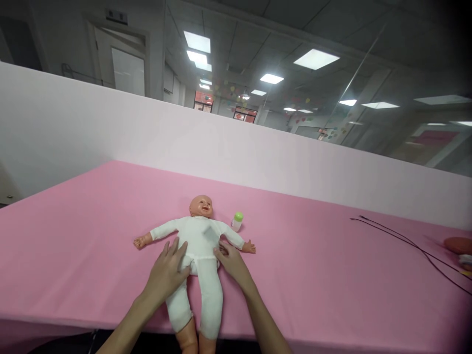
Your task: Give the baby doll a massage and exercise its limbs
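On the pink desk [92, 236], as the head camera sees it, a baby doll [201, 246] lies on its back, with its head away from the person and its legs toward the person. Its feet reach the near edge of the desk. The doll wears a white long-sleeved suit [210, 300].

The left hand [165, 273] lies on the waist of the suit, and its fingers [174, 248] are spread apart on the cloth; they do not seem clamped. The right hand [230, 263] is at the other side of the waist, with its fingers [221, 250] close together against the suit. Their tips are partly hidden, so I cannot tell if they hold the cloth.

By my judgement, the step in hand is two-handed work on the suit at the doll's waist. From this position, reaching anything else would call for lifting a hand from the waist.

A small feeding bottle [237, 222] with a green cap is just beside the doll's shoulder, and I can read no label on it. Far to the right lie a black cable [405, 248] and a round orange-red object [457, 245]. Behind the desk rises a white partition [184, 132], and beyond it is a door [127, 61] with a small sign above, too small to read.
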A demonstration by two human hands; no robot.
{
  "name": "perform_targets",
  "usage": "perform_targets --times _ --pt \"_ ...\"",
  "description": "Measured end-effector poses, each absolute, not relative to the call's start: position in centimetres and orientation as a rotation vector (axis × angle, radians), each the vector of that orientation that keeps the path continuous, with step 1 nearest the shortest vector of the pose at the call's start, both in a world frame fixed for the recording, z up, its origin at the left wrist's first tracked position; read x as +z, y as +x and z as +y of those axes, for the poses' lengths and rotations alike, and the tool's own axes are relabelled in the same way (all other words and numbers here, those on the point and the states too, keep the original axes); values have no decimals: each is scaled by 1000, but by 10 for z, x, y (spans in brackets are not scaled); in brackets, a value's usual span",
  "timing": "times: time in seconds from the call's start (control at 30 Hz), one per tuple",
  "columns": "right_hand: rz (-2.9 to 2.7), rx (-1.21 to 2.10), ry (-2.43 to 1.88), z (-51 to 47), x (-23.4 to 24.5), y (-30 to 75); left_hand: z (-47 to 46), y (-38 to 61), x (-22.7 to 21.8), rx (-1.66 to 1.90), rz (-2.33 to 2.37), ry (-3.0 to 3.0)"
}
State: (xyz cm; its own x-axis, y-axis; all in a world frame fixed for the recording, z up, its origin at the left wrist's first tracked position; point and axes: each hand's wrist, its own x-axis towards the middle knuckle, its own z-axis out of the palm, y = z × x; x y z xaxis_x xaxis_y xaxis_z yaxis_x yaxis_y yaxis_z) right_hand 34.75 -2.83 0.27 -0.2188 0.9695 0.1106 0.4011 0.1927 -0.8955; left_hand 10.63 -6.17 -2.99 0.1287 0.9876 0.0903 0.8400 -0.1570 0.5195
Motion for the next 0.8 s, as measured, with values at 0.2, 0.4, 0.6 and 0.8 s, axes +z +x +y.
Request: perform_targets --times 0.2,0.4,0.6,0.8 --pt "-1860 841 -1393 -18 6 356 -63 118 -14 630 1732 2213" --pt "-1835 644 -1475 4 14 363 -61 120 -27 662 1733 2325" --pt "-1821 622 -1458 19 5 351 -56 115 -11 611 1732 2375" --pt "-1853 506 -1566 13 -6 343 -15 106 9 725 1748 2361"
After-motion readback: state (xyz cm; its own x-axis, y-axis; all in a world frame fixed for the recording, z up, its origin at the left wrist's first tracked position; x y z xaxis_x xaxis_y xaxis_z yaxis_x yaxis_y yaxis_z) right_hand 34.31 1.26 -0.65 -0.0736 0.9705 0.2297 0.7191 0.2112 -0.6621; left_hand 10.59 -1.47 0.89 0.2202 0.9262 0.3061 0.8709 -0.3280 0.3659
